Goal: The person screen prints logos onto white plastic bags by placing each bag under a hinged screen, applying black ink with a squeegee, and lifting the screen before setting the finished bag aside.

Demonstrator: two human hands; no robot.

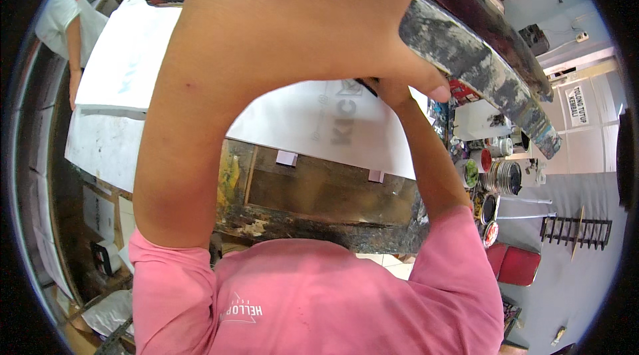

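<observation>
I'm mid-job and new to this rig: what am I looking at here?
There is no machine: these are a person's two bare hands. The view comes from a fisheye camera on their head, looking down, so straight edges bend. The left hand looms large, its fingers out of frame; the right hand is partly hidden behind it, near a dark object. I can't tell whether either holds anything. A white sheet with grey print lies on the stained worktop; two small pale tabs sit by its near edge.
</observation>
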